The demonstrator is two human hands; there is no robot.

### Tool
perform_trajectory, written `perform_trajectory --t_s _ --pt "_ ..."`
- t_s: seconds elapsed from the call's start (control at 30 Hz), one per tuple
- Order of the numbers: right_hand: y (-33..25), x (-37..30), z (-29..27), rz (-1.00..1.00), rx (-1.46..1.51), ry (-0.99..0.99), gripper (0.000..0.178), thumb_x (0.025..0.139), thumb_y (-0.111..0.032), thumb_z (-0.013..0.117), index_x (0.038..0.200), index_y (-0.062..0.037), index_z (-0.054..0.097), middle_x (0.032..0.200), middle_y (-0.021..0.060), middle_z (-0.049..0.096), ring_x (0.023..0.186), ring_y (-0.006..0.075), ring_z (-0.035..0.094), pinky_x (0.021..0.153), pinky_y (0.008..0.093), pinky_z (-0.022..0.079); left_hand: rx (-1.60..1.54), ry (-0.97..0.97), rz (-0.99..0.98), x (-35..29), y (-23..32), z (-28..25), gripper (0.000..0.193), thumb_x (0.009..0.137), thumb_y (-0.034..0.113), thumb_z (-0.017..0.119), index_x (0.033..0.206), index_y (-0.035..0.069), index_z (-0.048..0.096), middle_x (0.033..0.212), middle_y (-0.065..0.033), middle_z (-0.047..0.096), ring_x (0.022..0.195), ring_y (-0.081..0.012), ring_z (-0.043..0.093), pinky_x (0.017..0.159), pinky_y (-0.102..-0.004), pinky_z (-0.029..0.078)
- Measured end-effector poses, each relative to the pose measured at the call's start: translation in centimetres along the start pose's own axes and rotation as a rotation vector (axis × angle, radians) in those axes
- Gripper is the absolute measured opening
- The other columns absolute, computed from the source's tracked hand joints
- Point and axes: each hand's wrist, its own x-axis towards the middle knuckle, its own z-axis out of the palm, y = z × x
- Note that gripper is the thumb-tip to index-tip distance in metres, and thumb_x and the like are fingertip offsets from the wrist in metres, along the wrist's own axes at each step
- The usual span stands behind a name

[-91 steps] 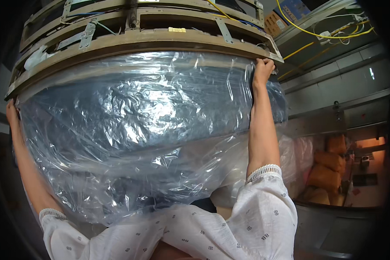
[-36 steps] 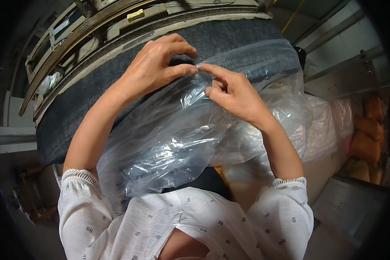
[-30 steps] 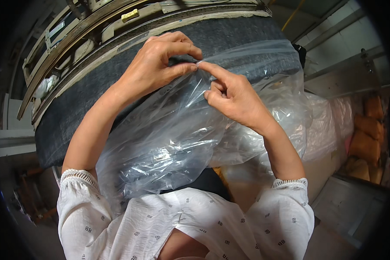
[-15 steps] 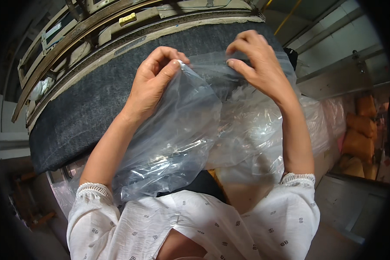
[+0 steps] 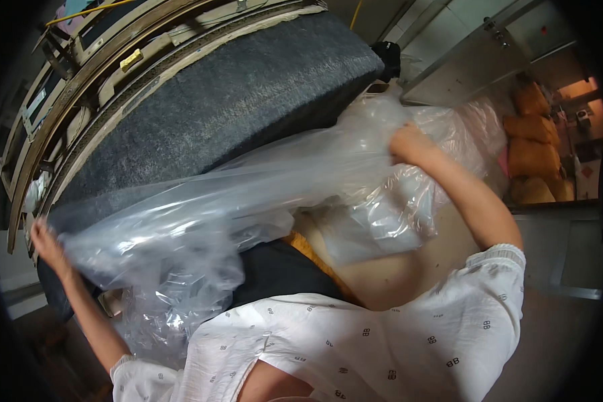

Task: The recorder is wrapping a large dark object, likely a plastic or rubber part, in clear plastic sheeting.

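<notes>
A wide length of clear plastic film (image 5: pixel 268 181) is pulled out between my hands. It hangs in long folds in front of the dark grey fabric-topped work surface (image 5: pixel 201 100). My left hand (image 5: pixel 50 246), far out at the left and somewhat blurred, is closed on one end of the film. On the right, my right hand (image 5: pixel 410 145) is wrapped round another part of it, with its fingertips hidden. Loose crumpled film droops over my lap at the left, and more lies in a heap beneath my right forearm.
Beyond the grey surface run curved-looking metal rails with a small yellow block (image 5: pixel 131 60) on them. A pinkish clear plastic heap (image 5: pixel 472 134) spreads at the right. Farther right are orange-brown bundles (image 5: pixel 532 157). A black item (image 5: pixel 387 60) sits by the surface's right end.
My hands were close together above the grey surface. The left has swung far left and down, the right slightly right and down, and the film is now stretched out between them.
</notes>
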Motion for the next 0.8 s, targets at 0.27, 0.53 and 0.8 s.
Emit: perform_trajectory --t_s 0.27,0.53,0.8 --pt "15.9 3.4 -5.7 0.784 0.133 0.67 0.014 0.078 -0.016 0.055 0.086 -0.0134 0.066 0.085 0.0109 0.064 0.08 0.0283 0.062 0.068 0.0441 0.046 1.125 0.211 0.016 2.4 -16.4 -28.5 0.029 0.088 0.025 0.049 0.104 0.002 0.057 0.102 -0.0207 0.059 0.092 -0.0344 0.057 0.08 -0.0385 0.043" --pt "5.9 9.5 -17.5 0.385 0.929 0.964 0.039 0.086 -0.038 0.052 0.104 -0.0042 0.057 0.111 0.0198 0.056 0.105 0.0336 0.051 0.087 0.0388 0.041 0.933 0.171 -0.18 -1.7 -18.8 -30.1 0.035 0.085 0.023 0.04 0.097 -0.006 0.056 0.098 -0.0291 0.056 0.092 -0.0427 0.054 0.079 -0.0439 0.041" --pt "5.6 17.6 -12.2 0.175 0.802 1.028 0.057 0.089 -0.047 0.041 0.129 -0.0069 0.043 0.135 0.0131 0.041 0.123 0.0306 0.039 0.099 0.0355 0.034 1.393 0.028 -0.204 1.9 -19.0 -32.3 0.036 0.086 0.025 0.038 0.108 0.0 0.051 0.109 -0.0257 0.054 0.103 -0.0435 0.049 0.085 -0.0449 0.039"
